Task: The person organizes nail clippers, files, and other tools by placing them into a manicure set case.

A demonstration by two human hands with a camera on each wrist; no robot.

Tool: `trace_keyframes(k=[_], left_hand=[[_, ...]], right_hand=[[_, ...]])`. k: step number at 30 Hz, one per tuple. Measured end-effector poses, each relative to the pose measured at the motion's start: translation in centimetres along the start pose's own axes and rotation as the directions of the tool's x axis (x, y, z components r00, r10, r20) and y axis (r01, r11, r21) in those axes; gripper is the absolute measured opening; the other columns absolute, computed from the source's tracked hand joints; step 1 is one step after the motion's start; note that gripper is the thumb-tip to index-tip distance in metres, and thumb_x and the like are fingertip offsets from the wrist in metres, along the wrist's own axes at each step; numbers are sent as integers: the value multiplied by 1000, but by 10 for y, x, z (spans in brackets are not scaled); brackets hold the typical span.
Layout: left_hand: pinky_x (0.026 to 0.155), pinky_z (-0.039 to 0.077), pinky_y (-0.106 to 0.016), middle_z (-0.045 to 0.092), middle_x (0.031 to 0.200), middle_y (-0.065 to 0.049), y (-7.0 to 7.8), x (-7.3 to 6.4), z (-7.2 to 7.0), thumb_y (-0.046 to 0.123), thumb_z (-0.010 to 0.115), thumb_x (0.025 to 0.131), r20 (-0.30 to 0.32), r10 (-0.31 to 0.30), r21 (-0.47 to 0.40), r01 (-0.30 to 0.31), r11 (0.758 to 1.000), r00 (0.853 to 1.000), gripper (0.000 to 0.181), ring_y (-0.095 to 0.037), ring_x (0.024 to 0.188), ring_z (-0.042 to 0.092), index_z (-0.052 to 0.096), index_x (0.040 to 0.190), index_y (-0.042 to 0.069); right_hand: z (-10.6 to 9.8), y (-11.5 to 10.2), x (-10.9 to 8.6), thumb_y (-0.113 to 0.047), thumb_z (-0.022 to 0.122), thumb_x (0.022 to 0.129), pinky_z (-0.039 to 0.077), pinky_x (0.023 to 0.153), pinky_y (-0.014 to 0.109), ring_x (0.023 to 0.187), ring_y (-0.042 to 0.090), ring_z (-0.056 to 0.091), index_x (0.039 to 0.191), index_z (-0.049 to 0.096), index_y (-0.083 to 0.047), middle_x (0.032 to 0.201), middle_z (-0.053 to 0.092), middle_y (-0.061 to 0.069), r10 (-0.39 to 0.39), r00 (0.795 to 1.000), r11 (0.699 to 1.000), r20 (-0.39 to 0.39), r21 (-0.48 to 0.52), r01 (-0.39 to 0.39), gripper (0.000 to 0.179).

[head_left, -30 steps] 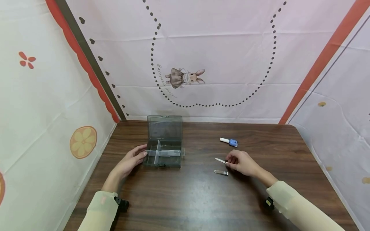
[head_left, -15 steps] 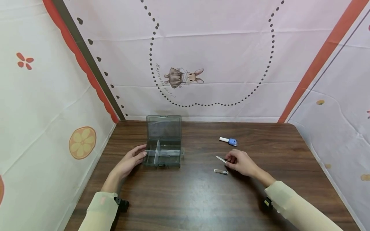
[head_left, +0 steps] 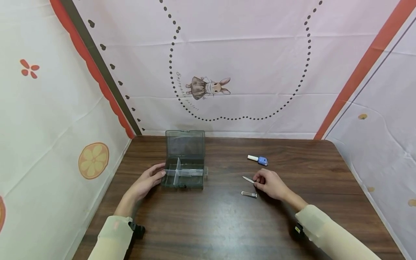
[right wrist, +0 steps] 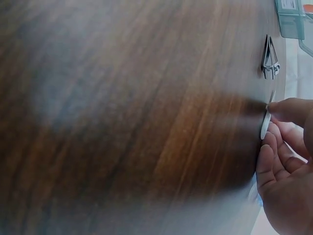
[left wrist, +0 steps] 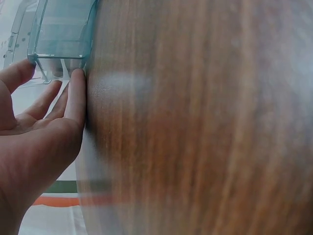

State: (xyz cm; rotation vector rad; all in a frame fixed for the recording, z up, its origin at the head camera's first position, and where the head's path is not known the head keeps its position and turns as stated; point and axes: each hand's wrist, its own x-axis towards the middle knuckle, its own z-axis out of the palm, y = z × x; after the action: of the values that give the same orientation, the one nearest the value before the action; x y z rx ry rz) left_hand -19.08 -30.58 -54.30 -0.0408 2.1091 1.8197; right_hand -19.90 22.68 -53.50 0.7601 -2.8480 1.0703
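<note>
Nail clipper (head_left: 248,194): near; careless reaching could knock it.
Right hand (head_left: 271,184): thumb and fingers pinch slim file (head_left: 248,179), right of centre; slack grip could drop it.
Left hand (head_left: 147,181): fairly straight fingers touch box (head_left: 195,185) at left; pushing could slide it.
Blue bottle (head_left: 261,160): far right; brushing could roll it.
</note>
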Motion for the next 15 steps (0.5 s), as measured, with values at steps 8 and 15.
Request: trace_keyframes(k=[8,15], left_hand=[[125,28,-58,28,169,-19,-3,-3,0,32,59,111,0,-1,8,1,1000,1000,64,-36,156,29,32,165,9],[124,28,-58,30,169,-19,-1,-2,0,31,58,112,0,10,1,-10,1000,1000,63,-36,155,30,33,165,9]], right_hand=[[-1,1,1,0,82,86,49,65,26,71,3,54,89,71,-14,80,59,-11,10,1000,1000,27,-9,-10,18],[-2,0,3,1,80,87,48,66,25,71,4,54,89,70,-14,80,59,-10,15,999,1000,41,1,-15,18]])
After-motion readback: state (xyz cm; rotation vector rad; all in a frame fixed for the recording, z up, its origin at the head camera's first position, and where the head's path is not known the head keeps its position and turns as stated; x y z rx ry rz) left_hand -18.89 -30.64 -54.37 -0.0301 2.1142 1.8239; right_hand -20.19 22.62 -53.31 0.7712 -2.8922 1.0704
